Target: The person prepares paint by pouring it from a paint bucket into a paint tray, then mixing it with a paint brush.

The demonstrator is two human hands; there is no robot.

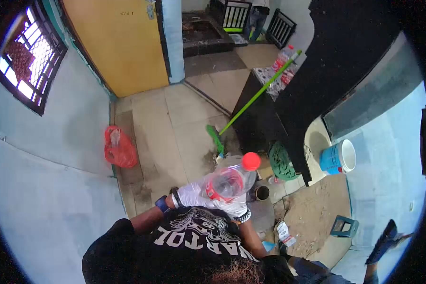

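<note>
Gloved left hand and right hand both in a closed grip on a red-capped bottle, broom leaning beyond, red bag on floor

We are holding a clear plastic bottle with a red cap and a red label band; it is lying tilted, cap pointing toward one o'clock, base against our chest. It is sitting near the frame's centre, slightly toward five o'clock.
</note>
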